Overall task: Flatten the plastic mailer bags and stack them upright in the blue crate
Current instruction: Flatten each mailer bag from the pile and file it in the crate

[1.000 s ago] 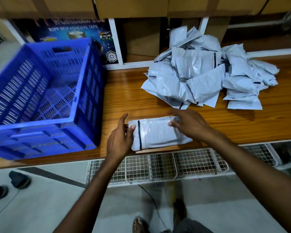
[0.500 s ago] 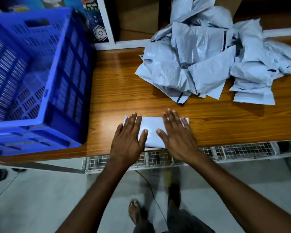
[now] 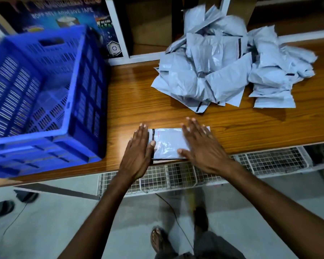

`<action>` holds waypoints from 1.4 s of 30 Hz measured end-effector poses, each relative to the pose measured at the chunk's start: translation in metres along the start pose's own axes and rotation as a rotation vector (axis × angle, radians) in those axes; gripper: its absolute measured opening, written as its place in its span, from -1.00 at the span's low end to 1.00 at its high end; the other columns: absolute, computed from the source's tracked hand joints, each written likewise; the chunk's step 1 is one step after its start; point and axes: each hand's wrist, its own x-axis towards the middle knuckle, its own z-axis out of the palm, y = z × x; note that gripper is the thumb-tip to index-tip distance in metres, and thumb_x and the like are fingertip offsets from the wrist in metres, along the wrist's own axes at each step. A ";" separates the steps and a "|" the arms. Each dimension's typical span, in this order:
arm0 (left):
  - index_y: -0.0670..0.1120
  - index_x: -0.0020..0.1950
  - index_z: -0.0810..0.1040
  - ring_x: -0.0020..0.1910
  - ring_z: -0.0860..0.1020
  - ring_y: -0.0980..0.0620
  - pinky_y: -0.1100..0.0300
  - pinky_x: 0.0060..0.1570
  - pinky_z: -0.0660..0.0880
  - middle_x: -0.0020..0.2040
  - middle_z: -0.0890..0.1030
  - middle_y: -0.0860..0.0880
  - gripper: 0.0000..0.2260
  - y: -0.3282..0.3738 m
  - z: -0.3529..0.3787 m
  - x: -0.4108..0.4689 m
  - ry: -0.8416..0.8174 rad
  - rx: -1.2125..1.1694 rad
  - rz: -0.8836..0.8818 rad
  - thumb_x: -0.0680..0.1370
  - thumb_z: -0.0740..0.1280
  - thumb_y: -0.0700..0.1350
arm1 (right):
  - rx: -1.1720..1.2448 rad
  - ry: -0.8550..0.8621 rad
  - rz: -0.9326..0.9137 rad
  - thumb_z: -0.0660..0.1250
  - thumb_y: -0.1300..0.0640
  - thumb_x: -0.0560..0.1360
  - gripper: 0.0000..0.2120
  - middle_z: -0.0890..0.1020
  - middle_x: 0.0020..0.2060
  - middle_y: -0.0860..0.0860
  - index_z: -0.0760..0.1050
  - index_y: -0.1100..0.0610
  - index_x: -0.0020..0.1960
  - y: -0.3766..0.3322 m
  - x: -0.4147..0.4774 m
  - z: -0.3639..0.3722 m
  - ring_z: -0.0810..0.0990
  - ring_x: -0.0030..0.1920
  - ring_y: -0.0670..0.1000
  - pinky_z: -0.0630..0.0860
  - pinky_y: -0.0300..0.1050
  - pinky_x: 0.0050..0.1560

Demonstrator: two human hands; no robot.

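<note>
Nearest the cam: a sandalled foot point(image 3: 157, 238) on the floor. Next up, a wire-mesh rack point(image 3: 269, 161) slung under the table's front edge.

Then the hands, both on one mailer bag point(image 3: 166, 143), which lies flat at the front edge of the wooden table point(image 3: 251, 131). L hand point(image 3: 138, 152): fingers straight & close together, palm down at the bag's left end, thumb over the edge by the black seal strip point(image 3: 153, 134). R hand point(image 3: 200, 144): fingers straight, fanned a bit, palm over the bag's right part. Neither curls round anything, so this is pressing, not gripping.

Key relation: the bag's long axis runs left-right, parallel w/ the table edge. It sits under & between the two palms, w/ its middle bare. The blue crate point(image 3: 90, 101) stands on the table to the left, on the L hand's side, so that hand is nearer it. The bag would have to go left and turn onto an edge to stand upright.

Prob. step: flattening this one. It looks mostly flat, w/ some wrinkles mid-bag. Crate interior is blurred; can't make out any bags in it.

Farther back, right: pile of puffy grey mailers point(image 3: 223, 71), well apart from the hands, so lots left to do. Behind the crate, a box printed for adhesive tape point(image 3: 64, 14).
</note>
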 end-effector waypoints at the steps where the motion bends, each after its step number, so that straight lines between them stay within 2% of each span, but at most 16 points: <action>1: -0.04 0.70 -0.07 0.66 -0.11 0.10 0.04 0.63 -0.06 0.69 -0.12 0.03 -0.39 -0.002 -0.001 -0.003 0.049 -0.018 0.021 0.71 -0.11 0.22 | 0.000 -0.020 -0.082 -0.17 -0.49 0.57 -0.17 -0.39 0.59 0.02 -0.40 -0.05 0.62 -0.009 0.000 -0.002 -0.42 0.58 -0.01 -0.30 0.04 0.58; 3: -0.11 0.68 0.11 0.65 0.08 -0.01 0.00 0.61 0.11 0.69 0.06 -0.08 -0.48 -0.001 -0.002 -0.008 0.131 -0.033 0.075 0.74 0.03 0.06 | -0.021 -0.101 -0.156 -0.09 -0.57 0.50 -0.10 -0.34 0.61 0.02 -0.38 -0.14 0.61 -0.021 0.006 -0.001 -0.37 0.60 0.00 -0.23 0.10 0.61; 5: -0.13 0.61 0.28 0.58 0.25 -0.06 0.03 0.55 0.24 0.64 0.22 -0.12 -0.55 0.002 -0.006 -0.018 0.188 -0.048 0.077 0.74 0.09 -0.02 | -0.063 -0.140 -0.143 -0.07 -0.58 0.49 -0.09 -0.28 0.63 0.03 -0.37 -0.16 0.61 -0.026 0.006 0.003 -0.31 0.62 0.04 -0.16 0.15 0.61; 8: -0.12 0.48 0.46 0.44 0.42 -0.11 0.01 0.42 0.39 0.51 0.41 -0.11 -0.59 0.004 -0.017 -0.033 0.227 -0.029 0.029 0.70 0.10 0.02 | -0.107 -0.077 -0.107 -0.03 -0.46 0.58 -0.20 -0.10 0.65 0.06 -0.24 -0.13 0.65 -0.026 -0.010 0.006 -0.10 0.64 0.10 0.00 0.12 0.59; 10: -0.12 0.40 0.53 0.38 0.47 -0.13 -0.05 0.35 0.46 0.44 0.49 -0.11 -0.63 0.006 -0.026 -0.042 0.251 0.022 0.037 0.68 0.16 -0.02 | -0.163 -0.007 -0.119 0.11 -0.27 0.64 -0.29 0.06 0.64 0.09 -0.12 -0.08 0.66 -0.026 -0.025 0.007 0.07 0.61 0.15 0.17 0.13 0.52; 12: -0.11 0.39 0.54 0.33 0.51 -0.12 -0.07 0.27 0.50 0.39 0.54 -0.09 -0.69 0.013 -0.037 -0.046 0.304 0.063 0.083 0.66 0.24 -0.11 | -0.183 0.024 -0.116 0.21 -0.07 0.64 -0.33 0.20 0.60 0.09 0.00 -0.04 0.65 -0.026 -0.035 0.002 0.22 0.55 0.15 0.30 0.11 0.42; 16: -0.07 0.37 0.55 0.15 0.59 -0.07 0.04 0.05 0.54 0.26 0.61 -0.04 -0.72 0.043 -0.068 -0.053 0.520 0.083 0.109 0.65 0.30 -0.15 | -0.168 0.192 -0.112 0.27 0.08 0.58 -0.40 0.41 0.47 0.05 0.20 -0.02 0.59 -0.035 -0.032 -0.031 0.40 0.41 0.11 0.41 0.08 0.27; 21: -0.11 0.27 0.59 0.09 0.61 -0.07 0.05 0.02 0.51 0.14 0.64 -0.05 -0.78 0.063 -0.119 -0.056 0.777 0.070 0.145 0.63 0.31 -0.16 | -0.123 0.413 -0.160 0.26 0.09 0.53 -0.40 0.44 0.44 0.02 0.27 -0.04 0.57 -0.063 -0.012 -0.089 0.42 0.39 0.10 0.42 0.08 0.22; 25: -0.06 0.25 0.59 0.10 0.62 -0.02 0.10 0.04 0.49 0.13 0.65 0.00 -0.80 0.050 -0.164 -0.056 0.875 0.055 0.087 0.64 0.30 -0.11 | -0.020 0.551 -0.226 0.19 0.03 0.53 -0.44 0.50 0.40 0.02 0.33 -0.01 0.54 -0.099 0.010 -0.125 0.48 0.33 0.11 0.45 0.08 0.17; 28: -0.05 0.20 0.60 0.09 0.61 -0.04 0.04 0.05 0.51 0.10 0.66 -0.01 -0.85 0.023 -0.200 -0.051 0.926 0.082 0.027 0.65 0.33 -0.09 | 0.074 0.627 -0.266 0.16 0.02 0.52 -0.45 0.55 0.34 0.02 0.38 0.03 0.51 -0.135 0.036 -0.151 0.52 0.25 0.11 0.49 0.05 0.08; 32: -0.04 0.15 0.61 0.11 0.60 -0.07 0.04 0.05 0.49 0.08 0.66 -0.01 -0.84 -0.046 -0.252 -0.040 0.893 0.161 -0.079 0.66 0.31 0.00 | 0.198 0.655 -0.342 0.17 0.04 0.56 -0.50 0.58 0.29 0.03 0.38 0.03 0.50 -0.197 0.086 -0.178 0.54 0.20 0.13 0.52 0.07 0.09; 34: -0.03 0.14 0.61 0.11 0.59 -0.12 0.01 0.03 0.51 0.07 0.67 -0.04 -0.78 -0.083 -0.277 -0.033 0.832 0.223 -0.129 0.64 0.29 0.06 | 0.270 0.606 -0.344 0.19 0.04 0.61 -0.55 0.59 0.26 0.03 0.38 -0.03 0.50 -0.233 0.116 -0.191 0.55 0.19 0.16 0.50 0.07 0.07; 38: -0.02 0.15 0.65 0.12 0.57 -0.22 -0.07 0.04 0.49 0.09 0.68 -0.11 -0.81 -0.159 -0.323 -0.023 0.685 0.364 -0.241 0.63 0.36 0.03 | 0.344 0.482 -0.291 0.14 0.03 0.65 -0.66 0.62 0.16 0.06 0.39 -0.04 0.41 -0.305 0.188 -0.210 0.58 0.09 0.23 0.41 0.03 -0.12; 40: -0.04 0.23 0.63 0.18 0.54 -0.25 -0.09 0.10 0.47 0.16 0.65 -0.14 -0.78 -0.195 -0.346 -0.014 0.577 0.426 -0.241 0.62 0.38 -0.01 | 0.362 0.371 -0.206 0.13 0.03 0.65 -0.71 0.62 0.12 0.13 0.42 0.03 0.34 -0.338 0.231 -0.208 0.59 0.06 0.26 0.36 0.01 -0.15; 42: -0.11 0.43 0.52 0.31 0.48 -0.27 -0.12 0.23 0.44 0.34 0.56 -0.20 -0.62 -0.228 -0.364 -0.002 0.439 0.482 -0.218 0.63 0.38 -0.04 | 0.417 0.213 -0.101 0.16 0.05 0.63 -0.71 0.60 0.18 0.16 0.43 0.07 0.31 -0.369 0.277 -0.193 0.59 0.12 0.26 0.39 0.00 -0.10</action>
